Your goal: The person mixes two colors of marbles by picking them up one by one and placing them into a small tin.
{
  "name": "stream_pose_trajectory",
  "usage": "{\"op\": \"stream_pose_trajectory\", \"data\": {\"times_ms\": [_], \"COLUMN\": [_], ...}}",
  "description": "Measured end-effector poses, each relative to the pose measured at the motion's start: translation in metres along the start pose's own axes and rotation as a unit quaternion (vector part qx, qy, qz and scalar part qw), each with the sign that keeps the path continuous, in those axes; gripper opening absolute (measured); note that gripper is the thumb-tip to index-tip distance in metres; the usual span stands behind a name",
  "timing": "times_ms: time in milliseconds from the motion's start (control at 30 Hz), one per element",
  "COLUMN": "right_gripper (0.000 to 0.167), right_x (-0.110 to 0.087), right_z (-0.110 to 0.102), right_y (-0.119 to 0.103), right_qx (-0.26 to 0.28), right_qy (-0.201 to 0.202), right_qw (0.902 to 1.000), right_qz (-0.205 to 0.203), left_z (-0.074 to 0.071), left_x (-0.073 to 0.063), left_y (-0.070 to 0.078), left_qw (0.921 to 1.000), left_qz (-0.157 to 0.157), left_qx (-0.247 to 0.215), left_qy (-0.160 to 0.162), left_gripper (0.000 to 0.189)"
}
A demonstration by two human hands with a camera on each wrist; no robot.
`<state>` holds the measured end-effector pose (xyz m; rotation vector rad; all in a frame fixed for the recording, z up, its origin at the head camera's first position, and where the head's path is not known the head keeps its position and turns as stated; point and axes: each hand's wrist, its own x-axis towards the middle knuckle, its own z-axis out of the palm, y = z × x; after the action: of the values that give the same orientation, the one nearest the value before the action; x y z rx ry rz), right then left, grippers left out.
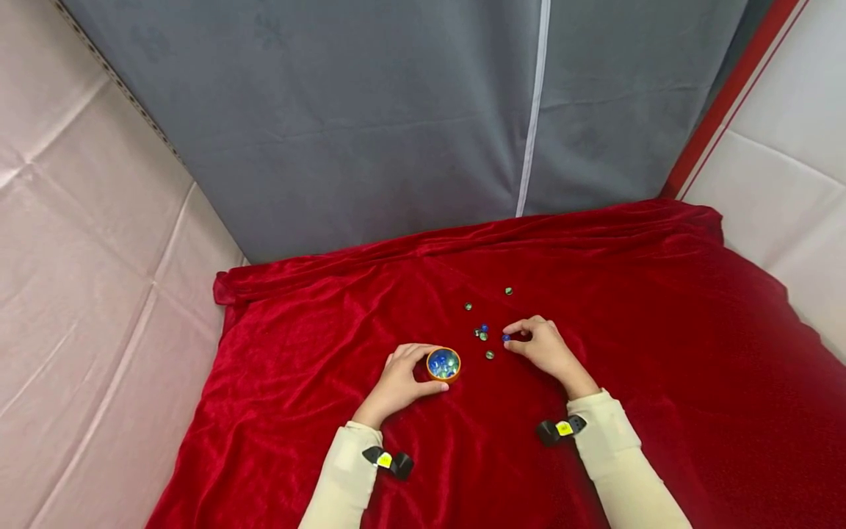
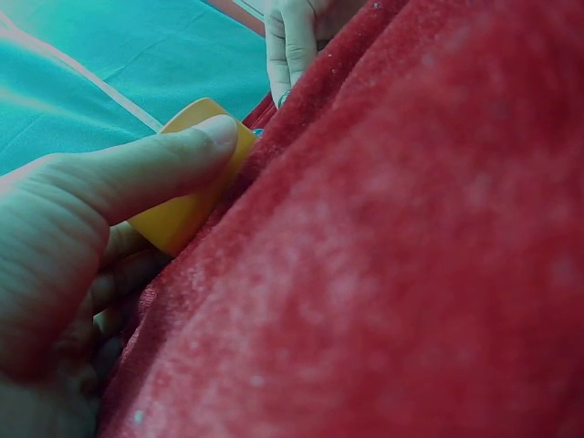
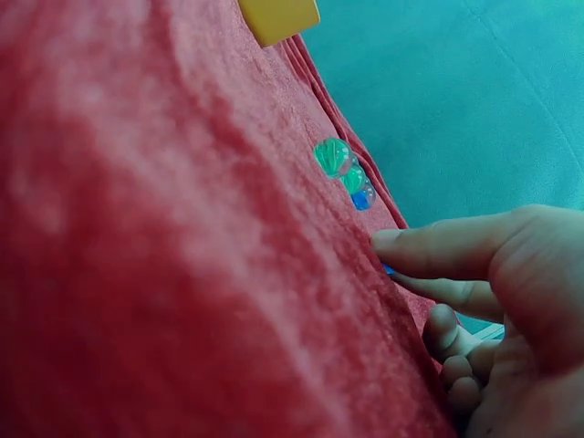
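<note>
My left hand (image 1: 399, 382) grips a small yellow-orange cup (image 2: 190, 214), thumb on the near side and fingers round the far side. Blue and green glass marbles (image 1: 443, 363) fill the cup, seen through its open top. To the right, my right hand (image 1: 543, 345) pinches a blue marble (image 1: 506, 338) between thumb and index finger, low over the cloth. In the right wrist view the thumb covers most of this marble. Between the hands lie a green marble (image 1: 490, 355) and a small cluster with another blue marble (image 1: 485, 328).
Farther back on the red velvet cloth (image 1: 317, 353) lie two more greenish marbles, the left marble (image 1: 468, 306) and the right marble (image 1: 509, 291). The cloth is wrinkled and bunched along its back edge. A grey curtain (image 1: 370, 132) hangs behind, with pale walls at both sides.
</note>
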<state>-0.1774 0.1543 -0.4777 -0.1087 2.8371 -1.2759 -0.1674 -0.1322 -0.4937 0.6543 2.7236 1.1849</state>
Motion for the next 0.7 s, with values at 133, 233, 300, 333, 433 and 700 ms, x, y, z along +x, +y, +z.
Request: {"op": "stream_pose_trajectory", "data": {"times_ms": [133, 233, 300, 333, 433, 700], "right_gripper": [0.020, 0.021, 0.021, 0.022, 0.021, 0.021], "right_x": [0.0004, 0.0002, 0.0001, 0.0002, 0.0002, 0.0000], "right_z": [0.0014, 0.0013, 0.0012, 0.0011, 0.0007, 0.0016], "right_y": [0.0001, -0.0002, -0.0005, -0.0006, -0.0014, -0.0016], "right_qx": [-0.006, -0.009, -0.009, -0.010, -0.012, -0.008], "right_qy": [0.006, 0.006, 0.005, 0.005, 0.002, -0.007], "right_qw": [1.0000, 0.9999, 0.9999, 0.9999, 0.9999, 0.9998], "right_qz": [0.003, 0.006, 0.009, 0.007, 0.006, 0.018], "left_z": [0.0001, -0.0001, -0.0002, -0.0003, -0.0004, 0.0005], "left_x": [0.0006, 0.0007, 0.0007, 0.0007, 0.0004, 0.0004], "left_y": [0.0003, 0.0005, 0.0006, 0.0006, 0.0008, -0.0009], "left_qw": [1.0000, 1.0000, 1.0000, 1.0000, 1.0000, 1.0000], "left_qz": [0.001, 0.001, 0.000, 0.000, 0.001, 0.006], "left_qx": [0.000, -0.002, -0.004, -0.004, -0.004, 0.001], "left_qy": [0.000, 0.000, -0.001, -0.001, 0.000, 0.003], "left_gripper": [0.058, 0.058, 0.058, 0.058, 0.058, 0.058]}}
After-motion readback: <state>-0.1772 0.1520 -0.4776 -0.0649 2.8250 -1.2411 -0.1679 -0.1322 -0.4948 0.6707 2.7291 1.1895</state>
